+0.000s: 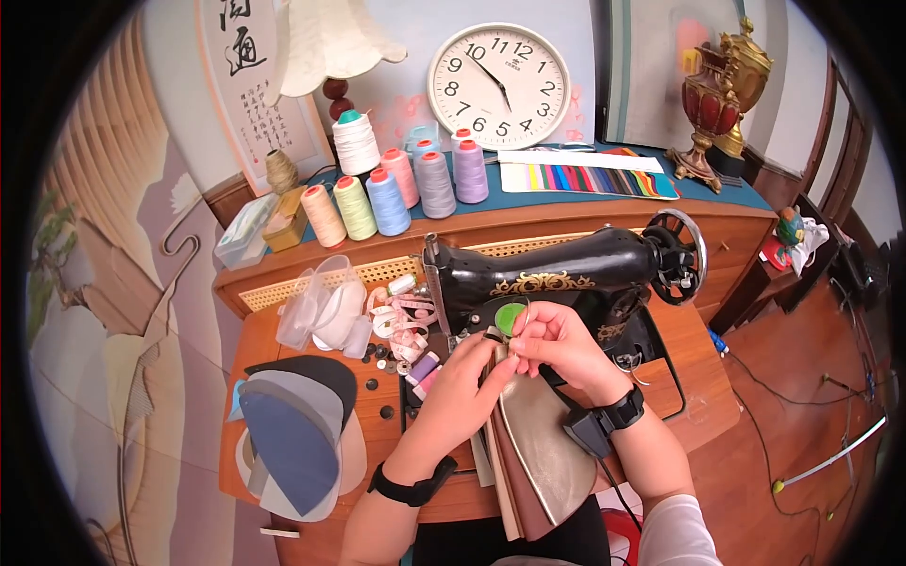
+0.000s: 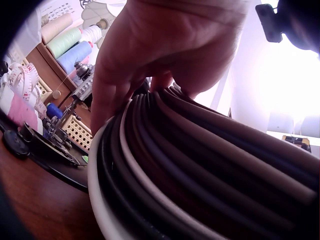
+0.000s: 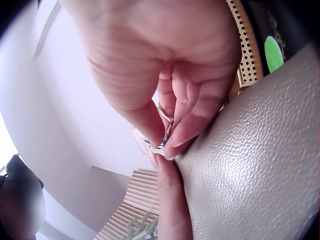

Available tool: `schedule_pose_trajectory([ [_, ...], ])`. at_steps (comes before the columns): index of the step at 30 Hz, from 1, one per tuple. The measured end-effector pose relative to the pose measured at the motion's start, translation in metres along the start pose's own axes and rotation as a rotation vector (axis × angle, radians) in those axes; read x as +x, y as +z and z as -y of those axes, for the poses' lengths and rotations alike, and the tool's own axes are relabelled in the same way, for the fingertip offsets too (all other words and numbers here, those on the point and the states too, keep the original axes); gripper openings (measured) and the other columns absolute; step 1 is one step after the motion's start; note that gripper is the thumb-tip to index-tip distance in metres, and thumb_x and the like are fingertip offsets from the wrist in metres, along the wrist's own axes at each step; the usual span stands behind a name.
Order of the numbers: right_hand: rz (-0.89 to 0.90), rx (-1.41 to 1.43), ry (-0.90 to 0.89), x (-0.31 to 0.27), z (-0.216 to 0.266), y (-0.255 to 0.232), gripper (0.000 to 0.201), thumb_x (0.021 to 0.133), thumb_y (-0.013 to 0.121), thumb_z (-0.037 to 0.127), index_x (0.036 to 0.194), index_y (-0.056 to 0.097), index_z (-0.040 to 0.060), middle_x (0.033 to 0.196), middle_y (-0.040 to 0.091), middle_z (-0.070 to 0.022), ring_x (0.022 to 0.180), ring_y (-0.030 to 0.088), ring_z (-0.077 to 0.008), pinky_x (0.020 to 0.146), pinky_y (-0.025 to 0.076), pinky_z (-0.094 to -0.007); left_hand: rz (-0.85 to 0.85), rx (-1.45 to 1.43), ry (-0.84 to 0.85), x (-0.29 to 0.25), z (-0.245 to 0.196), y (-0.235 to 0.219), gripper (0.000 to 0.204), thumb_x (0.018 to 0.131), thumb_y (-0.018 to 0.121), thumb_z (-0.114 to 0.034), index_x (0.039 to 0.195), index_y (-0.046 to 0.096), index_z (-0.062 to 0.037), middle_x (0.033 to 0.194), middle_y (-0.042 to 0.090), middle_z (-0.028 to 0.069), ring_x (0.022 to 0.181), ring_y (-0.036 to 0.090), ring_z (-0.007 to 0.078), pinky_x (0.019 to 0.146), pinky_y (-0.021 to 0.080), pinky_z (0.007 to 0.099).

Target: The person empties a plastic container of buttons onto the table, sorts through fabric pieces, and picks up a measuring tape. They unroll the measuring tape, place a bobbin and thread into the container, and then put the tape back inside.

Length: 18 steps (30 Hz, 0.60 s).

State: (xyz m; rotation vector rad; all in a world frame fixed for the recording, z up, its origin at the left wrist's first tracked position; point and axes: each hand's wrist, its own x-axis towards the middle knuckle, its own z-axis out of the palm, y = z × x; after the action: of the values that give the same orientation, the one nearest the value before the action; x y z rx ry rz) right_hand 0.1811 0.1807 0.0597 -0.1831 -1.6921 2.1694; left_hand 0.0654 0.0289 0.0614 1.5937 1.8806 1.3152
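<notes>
A stack of leather-like swatches [image 1: 547,443] hangs in front of the sewing machine, a metallic silver-beige piece [image 3: 250,160] outermost. My left hand [image 1: 458,391] grips the stack's narrow top end; in the left wrist view the left hand [image 2: 165,45] covers that end above the fanned layers [image 2: 165,150]. At the same end my right hand [image 1: 562,349] pinches a thin metal ring [image 1: 528,319]; in the right wrist view the ring [image 3: 164,113] runs between thumb and fingers of the right hand [image 3: 160,65]. The left thumb meets the right fingertips there.
A black sewing machine [image 1: 547,269] stands just beyond the hands, with a green disc [image 1: 510,317] near them. Left are fanned swatches [image 1: 293,443], a pink measuring tape [image 1: 408,330], buttons [image 1: 387,412] and plastic boxes [image 1: 300,311]. Thread cones [image 1: 387,203] line the shelf behind.
</notes>
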Motion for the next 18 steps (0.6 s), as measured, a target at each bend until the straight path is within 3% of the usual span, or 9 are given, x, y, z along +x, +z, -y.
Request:
schedule_pose_trajectory([
  [15,0.08,0.067,0.036,0.003,-0.011,-0.003,0.01,0.086,0.066,0.005,0.088,0.055,0.0053,0.074,0.063,-0.0016,0.061,0.06,-0.0071,0.058,0.05,-0.0204,-0.023,0.06,0.082,0.002,0.011,0.006,0.02,0.097,0.048,-0.016,0.097,0.057,0.002,0.093,0.053,0.0136,0.09,0.054,0.0289,0.08,0.042,0.0341],
  [18,0.066,0.066,0.063,0.003,-0.011,-0.002,0.01,0.087,0.065,0.005,0.089,0.056,0.0059,0.074,0.062,-0.0011,0.061,0.059,-0.0069,0.058,0.049,-0.0194,-0.042,0.051,0.067,0.002,0.012,0.007,0.02,0.097,0.047,-0.015,0.098,0.057,0.0019,0.094,0.054,0.014,0.091,0.054,0.0289,0.081,0.042,0.034],
])
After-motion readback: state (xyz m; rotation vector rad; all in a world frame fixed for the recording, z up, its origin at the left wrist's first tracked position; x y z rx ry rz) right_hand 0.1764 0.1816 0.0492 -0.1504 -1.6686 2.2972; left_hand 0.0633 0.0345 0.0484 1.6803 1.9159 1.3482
